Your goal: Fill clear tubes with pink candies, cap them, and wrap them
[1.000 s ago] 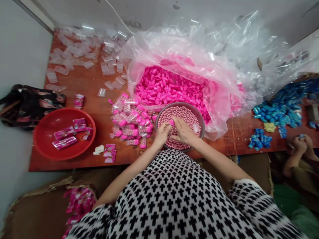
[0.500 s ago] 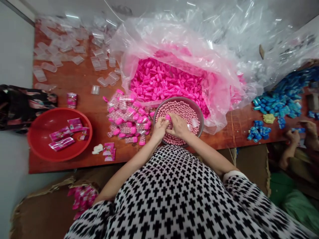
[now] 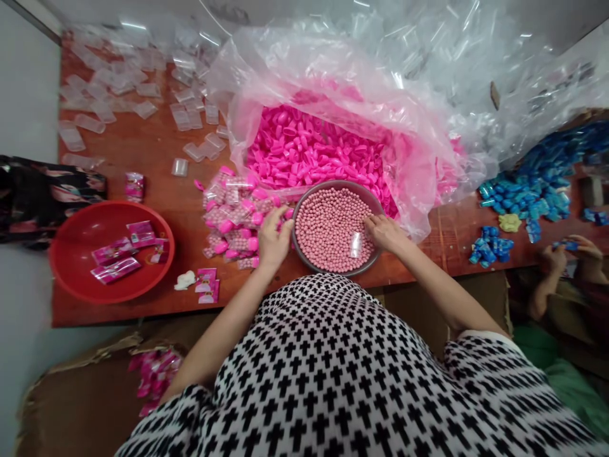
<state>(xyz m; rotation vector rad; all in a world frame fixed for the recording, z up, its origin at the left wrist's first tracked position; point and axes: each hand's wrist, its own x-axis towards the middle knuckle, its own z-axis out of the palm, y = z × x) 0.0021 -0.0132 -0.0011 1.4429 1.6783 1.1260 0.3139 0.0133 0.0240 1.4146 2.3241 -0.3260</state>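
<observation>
A grey bowl (image 3: 378,209) full of small pink beads stands at the table's near edge. My right hand (image 3: 386,232) rests on the beads at the bowl's right rim, fingers loosely apart, just above an empty clear container (image 3: 356,244) lying in the bowl. My left hand (image 3: 273,238) is left of the bowl, fingers stretched over a pile of bead-filled containers with pink caps (image 3: 233,219). Whether it still touches one is unclear. Behind the bowl a plastic bag holds a heap of loose pink caps (image 3: 314,149).
A red basin (image 3: 71,266) with pink packets sits at the left. Empty clear containers (image 3: 143,101) litter the far left of the wooden table (image 3: 152,190). Blue-capped containers (image 3: 533,193) lie at the right, where another person's hands (image 3: 568,254) work. Cardboard box with pink packets (image 3: 155,374) below.
My hands were together over the bowl's near side with a pink cap between them. They have parted: the left moved to the filled pile, the right to the bowl's right rim.
</observation>
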